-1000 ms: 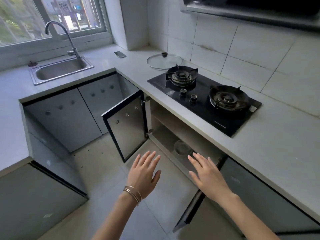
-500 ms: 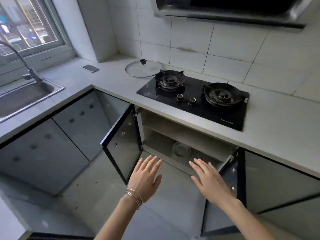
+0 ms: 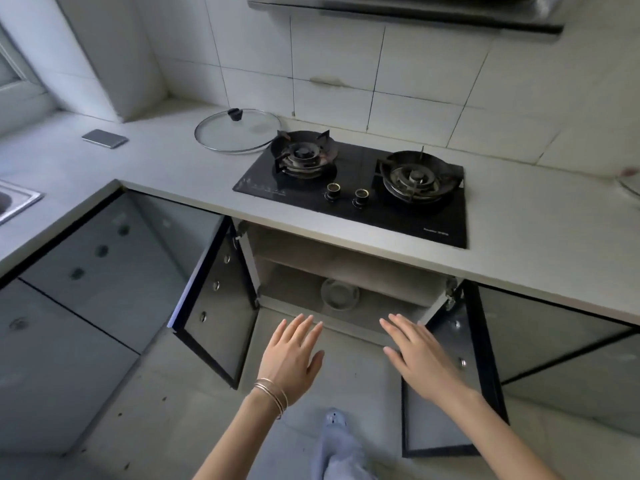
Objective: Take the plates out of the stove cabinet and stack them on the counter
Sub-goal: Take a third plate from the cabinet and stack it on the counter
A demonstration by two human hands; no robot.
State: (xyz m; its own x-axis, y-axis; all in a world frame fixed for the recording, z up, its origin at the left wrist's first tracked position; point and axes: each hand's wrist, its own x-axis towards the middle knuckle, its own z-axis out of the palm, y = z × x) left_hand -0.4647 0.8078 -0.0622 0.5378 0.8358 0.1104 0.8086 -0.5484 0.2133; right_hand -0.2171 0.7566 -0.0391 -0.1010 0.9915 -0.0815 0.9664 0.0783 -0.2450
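The cabinet under the black gas stove (image 3: 360, 192) stands with both glass doors swung out. On its lower shelf (image 3: 291, 285) sits a pale round stack of plates (image 3: 340, 293), dim in the shadow. My left hand (image 3: 292, 356) hovers with fingers spread just in front of the cabinet's bottom edge, left of the plates. My right hand (image 3: 420, 356) is level with it on the right, palm down and empty. Neither hand touches the plates. The grey counter (image 3: 166, 168) runs left and right of the stove.
A glass pot lid (image 3: 237, 131) lies on the counter left of the stove, a phone (image 3: 104, 138) further left, a sink corner (image 3: 14, 202) at the far left. The open left door (image 3: 216, 306) and right door (image 3: 450, 386) flank my hands. My slippered foot (image 3: 334, 419) is below.
My view has swung right and squared up on the stove cabinet. Both hands stay open and have come closer to the cabinet opening; the sink has slid almost out of view.
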